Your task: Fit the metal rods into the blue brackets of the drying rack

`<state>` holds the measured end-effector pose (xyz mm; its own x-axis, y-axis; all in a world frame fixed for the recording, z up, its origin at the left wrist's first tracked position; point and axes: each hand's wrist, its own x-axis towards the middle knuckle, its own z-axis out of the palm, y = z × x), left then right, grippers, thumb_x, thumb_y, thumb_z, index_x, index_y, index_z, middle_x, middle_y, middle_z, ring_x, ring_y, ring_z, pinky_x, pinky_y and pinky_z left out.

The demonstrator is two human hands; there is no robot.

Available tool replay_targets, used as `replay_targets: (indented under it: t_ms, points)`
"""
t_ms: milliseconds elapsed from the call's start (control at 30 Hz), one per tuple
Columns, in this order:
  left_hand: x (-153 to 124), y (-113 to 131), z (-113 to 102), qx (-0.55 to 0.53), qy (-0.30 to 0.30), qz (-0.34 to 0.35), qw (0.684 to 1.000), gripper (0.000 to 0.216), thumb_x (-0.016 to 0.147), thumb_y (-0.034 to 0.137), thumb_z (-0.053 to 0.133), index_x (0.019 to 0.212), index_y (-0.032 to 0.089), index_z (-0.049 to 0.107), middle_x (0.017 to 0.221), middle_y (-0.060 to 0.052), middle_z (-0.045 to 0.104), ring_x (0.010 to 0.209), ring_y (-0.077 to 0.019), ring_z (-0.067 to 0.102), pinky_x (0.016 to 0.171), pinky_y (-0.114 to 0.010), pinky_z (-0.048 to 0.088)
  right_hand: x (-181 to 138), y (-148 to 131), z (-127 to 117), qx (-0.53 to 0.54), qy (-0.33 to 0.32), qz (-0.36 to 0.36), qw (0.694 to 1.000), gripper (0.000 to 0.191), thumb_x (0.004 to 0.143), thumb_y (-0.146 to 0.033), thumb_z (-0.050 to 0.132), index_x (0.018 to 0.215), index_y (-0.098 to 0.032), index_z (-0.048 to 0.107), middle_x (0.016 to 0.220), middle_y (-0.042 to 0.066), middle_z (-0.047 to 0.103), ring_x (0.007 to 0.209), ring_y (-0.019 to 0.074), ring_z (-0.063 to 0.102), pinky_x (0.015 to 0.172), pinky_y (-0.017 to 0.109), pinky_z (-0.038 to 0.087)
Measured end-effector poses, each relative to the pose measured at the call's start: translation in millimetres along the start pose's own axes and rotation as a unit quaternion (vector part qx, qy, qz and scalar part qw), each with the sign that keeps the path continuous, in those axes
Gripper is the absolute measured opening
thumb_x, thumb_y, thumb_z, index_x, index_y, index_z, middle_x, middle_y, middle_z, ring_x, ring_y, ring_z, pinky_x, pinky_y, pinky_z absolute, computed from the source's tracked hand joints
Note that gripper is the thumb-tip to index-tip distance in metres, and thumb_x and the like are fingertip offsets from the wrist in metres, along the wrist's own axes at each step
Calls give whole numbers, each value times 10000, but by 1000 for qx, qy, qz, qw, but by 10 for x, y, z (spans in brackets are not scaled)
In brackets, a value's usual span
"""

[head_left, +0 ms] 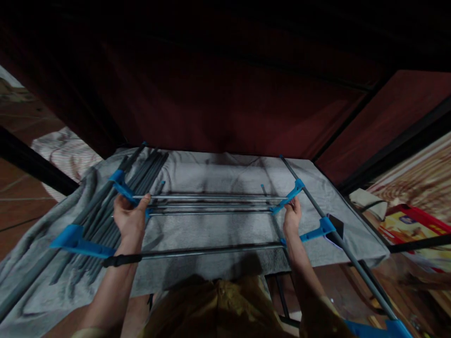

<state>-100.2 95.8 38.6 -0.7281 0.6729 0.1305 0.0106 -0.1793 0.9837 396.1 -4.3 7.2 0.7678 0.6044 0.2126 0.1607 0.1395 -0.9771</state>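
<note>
Head view: left hand [131,219] grip clenched on blue plastic connector [122,189], right hand [292,217] on matching blue connector [289,197]; thin silver metal rods [211,204] joined between; bundle of dark grey tubes [144,171] unfitted on grey cloth [218,231].

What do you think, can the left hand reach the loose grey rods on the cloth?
Probably yes, though it is busy: the left hand grips a blue connector. The loose grey rods lie just beside it on the cloth, with nothing between.
</note>
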Motion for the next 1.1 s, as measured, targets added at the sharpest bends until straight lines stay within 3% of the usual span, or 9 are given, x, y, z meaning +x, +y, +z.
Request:
replay_targets:
  t_ms: [133,333,500,733,1100]
  points:
    - [21,-21,-64,24,-18,17,999,430,734,174,865,1103,161,646,892,44,618,814,-116,548,886,-261,494,20,-11,12,-10,12,-15,1000,564,752,-399,625,1279,-197,642,1225,74,684,1199,237,584,1137,444,425]
    - [98,-138,-119,4,-35,78,996,334,778,362,812,1058,236,682,1080,-51,709,1084,-229,662,1071,-376,493,11,-45,30,14,17,-33,999,696,759,-404,645,1426,-229,553,1458,111,615,1344,281,566,1189,492,406]
    - [147,-171,-149,12,-47,58,997,242,766,364,765,950,211,727,911,-33,716,929,-212,675,958,-353,532,7,-31,0,11,-6,-45,999,595,747,-381,654,1322,-232,642,1350,74,683,1312,286,601,1209,513,385]
    - [125,-118,-110,-4,-39,41,998,192,775,309,731,932,198,738,861,-16,718,844,-189,664,891,-342,531,30,-22,-6,14,6,-52,999,562,742,-357,674,1282,-204,670,1298,101,699,1299,318,609,1202,555,378]
    - [190,-258,-51,45,-48,57,996,287,793,424,702,957,189,724,946,-73,750,963,-256,689,957,-392,526,94,91,-21,-25,7,-59,998,520,780,-443,653,1250,-223,679,1223,90,713,1176,304,660,1145,526,439]
